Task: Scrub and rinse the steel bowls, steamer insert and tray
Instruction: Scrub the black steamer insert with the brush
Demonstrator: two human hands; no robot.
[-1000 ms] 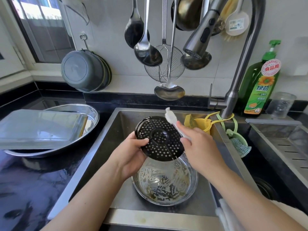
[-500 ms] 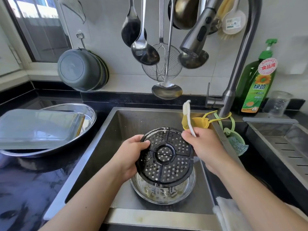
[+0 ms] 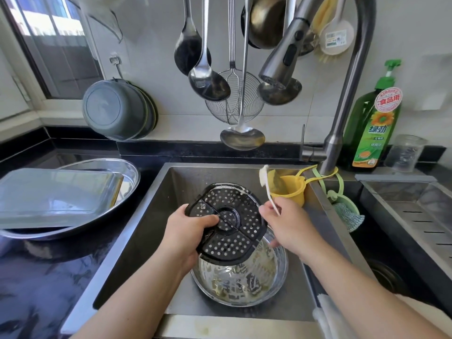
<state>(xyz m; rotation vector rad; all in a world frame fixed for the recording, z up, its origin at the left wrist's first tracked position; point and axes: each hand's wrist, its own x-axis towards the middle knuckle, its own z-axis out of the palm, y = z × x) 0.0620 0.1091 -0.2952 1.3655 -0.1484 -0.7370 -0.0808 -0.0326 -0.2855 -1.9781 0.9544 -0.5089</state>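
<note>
the left hand (image 3: 189, 237) grips the black steamer insert (image 3: 226, 222) by its nine o'clock rim, thumb curled over the top, holding it tilted over the sink (image 3: 151, 216). the right hand (image 3: 291, 226) pinches a thin white brush (image 3: 267, 189) at the insert's three o'clock edge, brush end pointing up. right below, at six o'clock, a soapy steel bowl (image 3: 238, 277) sits on the sink floor. the wet insert, held from one side only, could slip and drop onto the bowl if the brush pushes hard. the tray (image 3: 56, 192) waits in a bigger bowl (image 3: 102, 209) at nine o'clock, not yet washed by the look of it.
</note>
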